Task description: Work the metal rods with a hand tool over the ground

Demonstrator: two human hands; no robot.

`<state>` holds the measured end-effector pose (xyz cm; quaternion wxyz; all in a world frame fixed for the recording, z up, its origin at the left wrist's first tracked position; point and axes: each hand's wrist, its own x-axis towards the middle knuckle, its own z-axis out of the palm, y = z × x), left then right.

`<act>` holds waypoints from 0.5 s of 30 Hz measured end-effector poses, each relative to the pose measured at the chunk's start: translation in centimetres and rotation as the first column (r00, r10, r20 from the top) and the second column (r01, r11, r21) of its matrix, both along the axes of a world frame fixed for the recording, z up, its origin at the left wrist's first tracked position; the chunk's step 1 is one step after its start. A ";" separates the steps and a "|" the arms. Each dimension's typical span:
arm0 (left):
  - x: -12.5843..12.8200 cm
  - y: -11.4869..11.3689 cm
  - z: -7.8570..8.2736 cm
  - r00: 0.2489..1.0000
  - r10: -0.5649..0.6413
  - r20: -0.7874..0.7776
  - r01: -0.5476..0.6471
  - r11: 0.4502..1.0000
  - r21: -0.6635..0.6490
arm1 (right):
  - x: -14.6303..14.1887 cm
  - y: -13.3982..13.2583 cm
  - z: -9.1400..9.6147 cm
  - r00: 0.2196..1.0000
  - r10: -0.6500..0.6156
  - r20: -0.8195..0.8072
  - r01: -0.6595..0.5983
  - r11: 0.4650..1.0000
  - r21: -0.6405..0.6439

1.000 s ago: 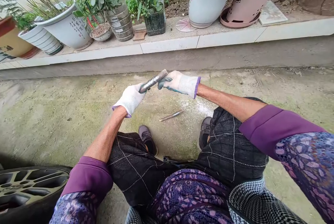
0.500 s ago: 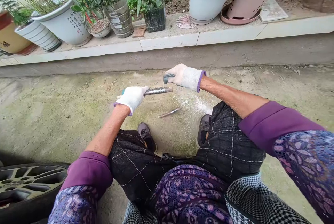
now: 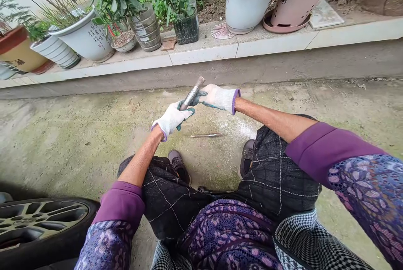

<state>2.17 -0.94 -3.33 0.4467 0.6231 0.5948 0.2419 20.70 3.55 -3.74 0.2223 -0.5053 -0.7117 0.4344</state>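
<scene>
I sit low over a concrete floor with both hands in white knit gloves. My left hand [image 3: 171, 118] is closed around the lower end of a short grey metal rod [image 3: 192, 92], which tilts up and to the right. My right hand [image 3: 215, 96] is closed just beside the rod's middle, its fingertips pinched at or against it; what they hold is too small to see. A thinner, rusty rod [image 3: 206, 135] lies on the ground below my hands, between my two shoes.
A raised tiled ledge [image 3: 204, 53] runs across the back, lined with potted plants [image 3: 86, 37] and a large white pot [image 3: 247, 7]. A car wheel [image 3: 34, 224] sits at the lower left. White dust patches [image 3: 239, 127] mark the concrete near my right foot.
The rod swung from near level half a second ago to tilted up. My right hand came down and in, back against the rod, and my left hand moved rightward.
</scene>
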 end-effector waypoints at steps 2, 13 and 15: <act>0.5 -0.3 0.2 0.989 -0.013 0.146 0.019 0.999 -0.045 | 0.0 -0.1 0.1 1.000 -0.003 0.002 0.003 1.000 0.014; 1.7 -0.5 1.1 0.861 0.118 0.495 -0.086 0.993 -0.087 | 1.6 -1.4 2.0 0.995 -0.093 -0.045 0.090 0.994 -0.060; 2.1 -0.3 1.0 0.811 0.125 0.571 -0.091 0.992 -0.088 | 1.9 -1.0 2.0 0.998 -0.060 0.000 0.060 0.997 0.041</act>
